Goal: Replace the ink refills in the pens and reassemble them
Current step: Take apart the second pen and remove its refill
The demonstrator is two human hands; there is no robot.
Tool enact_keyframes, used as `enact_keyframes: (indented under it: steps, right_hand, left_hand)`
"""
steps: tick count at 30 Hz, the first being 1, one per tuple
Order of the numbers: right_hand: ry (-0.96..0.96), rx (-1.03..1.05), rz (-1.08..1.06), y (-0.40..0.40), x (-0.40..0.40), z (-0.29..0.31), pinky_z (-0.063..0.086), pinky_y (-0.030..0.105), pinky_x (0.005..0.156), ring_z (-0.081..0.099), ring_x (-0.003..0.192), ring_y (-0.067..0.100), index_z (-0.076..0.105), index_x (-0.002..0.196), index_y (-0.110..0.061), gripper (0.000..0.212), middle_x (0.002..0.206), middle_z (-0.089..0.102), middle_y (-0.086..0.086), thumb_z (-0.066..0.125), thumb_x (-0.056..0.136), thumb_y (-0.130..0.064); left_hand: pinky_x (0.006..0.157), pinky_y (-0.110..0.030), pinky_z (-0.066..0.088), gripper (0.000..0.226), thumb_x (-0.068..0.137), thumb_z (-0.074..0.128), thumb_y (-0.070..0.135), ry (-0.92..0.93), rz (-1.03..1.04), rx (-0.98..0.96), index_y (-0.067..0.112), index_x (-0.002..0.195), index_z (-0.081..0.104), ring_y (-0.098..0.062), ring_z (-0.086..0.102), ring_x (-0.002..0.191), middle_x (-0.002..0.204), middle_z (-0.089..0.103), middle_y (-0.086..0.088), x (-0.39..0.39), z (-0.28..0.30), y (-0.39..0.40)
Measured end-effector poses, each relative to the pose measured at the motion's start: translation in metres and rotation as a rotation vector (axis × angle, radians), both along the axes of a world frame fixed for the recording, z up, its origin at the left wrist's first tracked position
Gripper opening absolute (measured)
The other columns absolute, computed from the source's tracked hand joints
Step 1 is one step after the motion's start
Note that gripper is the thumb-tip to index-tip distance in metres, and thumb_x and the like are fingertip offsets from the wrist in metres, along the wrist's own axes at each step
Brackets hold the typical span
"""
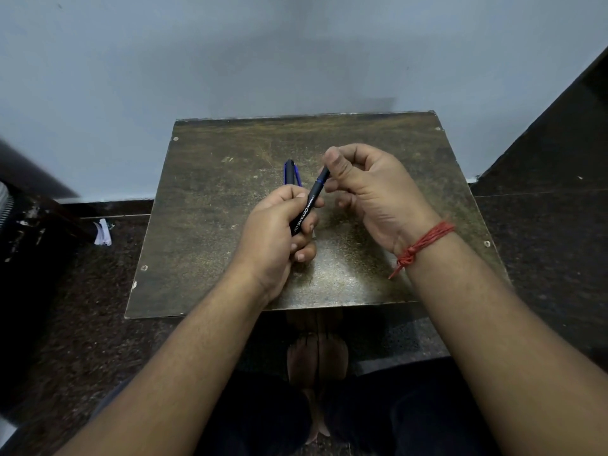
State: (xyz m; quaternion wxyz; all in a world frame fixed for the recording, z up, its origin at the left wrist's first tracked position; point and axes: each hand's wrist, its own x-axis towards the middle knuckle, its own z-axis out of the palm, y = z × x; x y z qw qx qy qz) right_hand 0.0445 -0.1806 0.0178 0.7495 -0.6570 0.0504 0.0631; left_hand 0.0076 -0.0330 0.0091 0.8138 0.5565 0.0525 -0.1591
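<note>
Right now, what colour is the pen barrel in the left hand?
Black with white lettering, seen in the head view: pen barrel in the left hand.

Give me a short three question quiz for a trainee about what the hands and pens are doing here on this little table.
1. True or false: both hands hold the same black pen.
2. Which hand wears the red thread on its wrist? A) left B) right C) neither
3. Fill in: a second pen lies on the table, just ____ the left hand.

Key
1. True: the left hand grips the barrel, and the right hand's fingers pinch its upper end.
2. B
3. beyond (on the far side, toward the wall)
</note>
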Motion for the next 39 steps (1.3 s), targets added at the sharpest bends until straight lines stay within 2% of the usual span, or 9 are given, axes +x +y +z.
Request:
enact_keyframes:
  steps: [4, 11, 14, 18, 22, 26, 32, 36, 39]
  right_hand:
    - [-0.032, 0.050, 0.020, -0.005, 0.001, 0.001, 0.046, 0.022, 0.059, 0.064, 0.077, 0.011, 0.070, 0.100, -0.012, 0.008, 0.097, 0.073, 0.008, 0.063, 0.096, -0.013]
    - [-0.029, -0.010, -0.046, 0.005, 0.000, 0.001, 0.042, 0.023, 0.053, 0.046, 0.054, 0.009, 0.061, 0.084, -0.015, 0.014, 0.069, 0.062, -0.002, 0.071, 0.092, -0.022]
    - [-0.037, -0.031, -0.068, 0.004, -0.002, 0.001, 0.046, 0.025, 0.055, 0.048, 0.056, 0.009, 0.063, 0.091, -0.012, 0.016, 0.079, 0.062, 0.006, 0.068, 0.093, -0.027]
    - [-0.037, 0.037, -0.013, 0.001, -0.002, 0.003, 0.048, 0.025, 0.058, 0.052, 0.059, 0.009, 0.069, 0.103, -0.008, 0.011, 0.094, 0.071, 0.011, 0.060, 0.098, -0.013]
    - [-0.024, 0.074, 0.019, 0.003, -0.001, 0.003, 0.045, 0.023, 0.051, 0.049, 0.050, 0.008, 0.067, 0.094, -0.012, 0.004, 0.077, 0.069, 0.000, 0.063, 0.096, -0.012]
    - [-0.022, 0.025, -0.032, 0.005, -0.002, 0.001, 0.040, 0.024, 0.047, 0.048, 0.050, 0.009, 0.059, 0.085, -0.015, 0.015, 0.066, 0.061, -0.005, 0.069, 0.092, -0.022]
    - [-0.030, 0.087, 0.014, 0.001, -0.002, 0.003, 0.037, 0.022, 0.045, 0.047, 0.050, 0.007, 0.067, 0.103, -0.011, 0.010, 0.097, 0.075, 0.006, 0.058, 0.099, -0.014]
    - [-0.028, 0.071, 0.015, 0.003, -0.001, 0.002, 0.034, 0.021, 0.043, 0.043, 0.046, 0.007, 0.065, 0.091, -0.014, 0.006, 0.079, 0.070, 0.001, 0.063, 0.096, -0.013]
    - [-0.001, 0.047, -0.036, 0.006, -0.001, 0.001, 0.033, 0.021, 0.040, 0.043, 0.045, 0.007, 0.057, 0.084, -0.015, 0.016, 0.067, 0.061, -0.002, 0.069, 0.093, -0.021]
  left_hand:
    - [0.036, -0.019, 0.025, 0.023, 0.102, 0.038, 0.011, 0.002, 0.005, 0.006, 0.005, 0.092, 0.058, -0.005, 0.024, 0.037, 0.057, 0.044, 0.001, 0.000, 0.000, 0.001]
    - [0.036, -0.018, 0.026, 0.023, 0.102, 0.038, 0.011, -0.001, 0.007, 0.004, 0.005, 0.092, 0.058, -0.005, 0.025, 0.036, 0.056, 0.044, 0.001, 0.000, 0.000, 0.000]
    - [0.036, -0.019, 0.026, 0.022, 0.102, 0.038, 0.010, 0.000, 0.011, 0.004, 0.004, 0.092, 0.057, -0.005, 0.024, 0.036, 0.056, 0.043, 0.001, 0.000, 0.000, 0.000]
    - [0.036, -0.019, 0.026, 0.022, 0.102, 0.038, 0.010, 0.001, 0.014, 0.005, 0.004, 0.094, 0.057, -0.006, 0.024, 0.037, 0.057, 0.044, 0.001, 0.000, 0.000, 0.000]
    - [0.036, -0.018, 0.025, 0.022, 0.102, 0.038, 0.010, 0.002, 0.015, 0.000, 0.003, 0.094, 0.057, -0.005, 0.024, 0.036, 0.057, 0.043, 0.000, 0.000, 0.001, 0.000]
    - [0.036, -0.018, 0.025, 0.023, 0.103, 0.038, 0.010, 0.000, 0.009, 0.008, 0.004, 0.092, 0.057, -0.005, 0.023, 0.036, 0.056, 0.042, 0.000, -0.001, 0.002, -0.001]
    - [0.036, -0.019, 0.025, 0.022, 0.102, 0.038, 0.010, 0.001, 0.013, 0.010, 0.004, 0.094, 0.057, -0.005, 0.023, 0.037, 0.057, 0.043, 0.000, -0.001, 0.002, 0.000]
    - [0.036, -0.018, 0.025, 0.022, 0.102, 0.038, 0.010, -0.002, 0.006, 0.007, 0.004, 0.093, 0.056, -0.005, 0.023, 0.036, 0.056, 0.043, 0.001, -0.002, 0.003, -0.001]
    - [0.036, -0.018, 0.025, 0.023, 0.102, 0.037, 0.010, -0.004, -0.004, 0.013, 0.005, 0.091, 0.056, -0.004, 0.023, 0.036, 0.055, 0.042, 0.001, -0.002, 0.003, -0.002]
